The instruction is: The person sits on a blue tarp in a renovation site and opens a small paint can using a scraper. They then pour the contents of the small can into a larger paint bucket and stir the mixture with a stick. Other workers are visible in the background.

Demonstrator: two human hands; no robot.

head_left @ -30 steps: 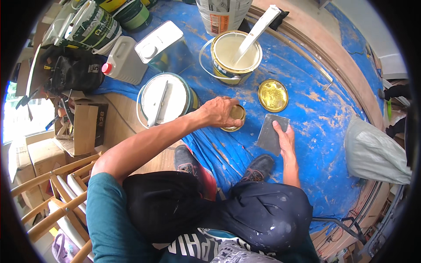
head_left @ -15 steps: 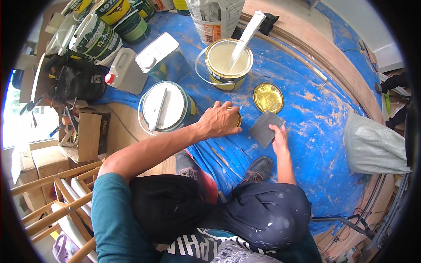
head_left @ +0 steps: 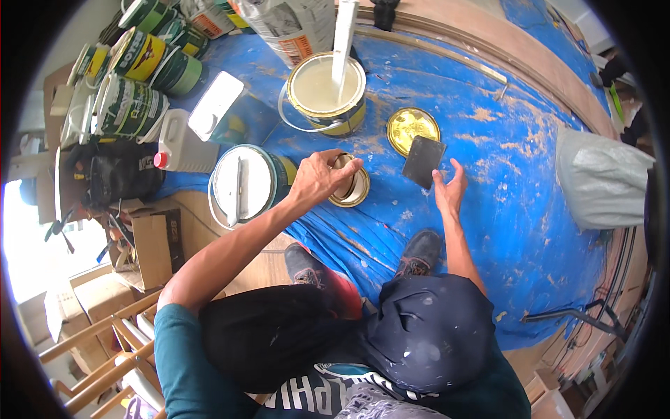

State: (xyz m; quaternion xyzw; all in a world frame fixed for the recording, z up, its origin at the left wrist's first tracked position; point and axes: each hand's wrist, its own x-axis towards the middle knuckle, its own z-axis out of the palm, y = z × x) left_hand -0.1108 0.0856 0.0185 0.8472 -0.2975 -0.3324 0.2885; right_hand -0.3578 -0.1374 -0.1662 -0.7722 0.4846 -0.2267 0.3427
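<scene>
My left hand is closed on a small gold lid, raised slightly off a small open can with cream-coloured inside. My right hand is open, thumb tip at the edge of a dark grey flat scraper blade, which lies by a large gold lid and overlaps its lower rim. Behind them stands an open paint bucket with a white stick in pale liquid. A white-topped bucket with a metal bar across it stands to the left of my left hand.
Plastic containers, stacked buckets and a large bag stand at back left. A pale sack lies right on the blue tarp. A wooden rack and cardboard boxes are left; long boards run behind.
My left hand has lifted the small lid, exposing the can's inside. My right hand has let go of the scraper blade, which now rests at the large lid's rim. The view has shifted.
</scene>
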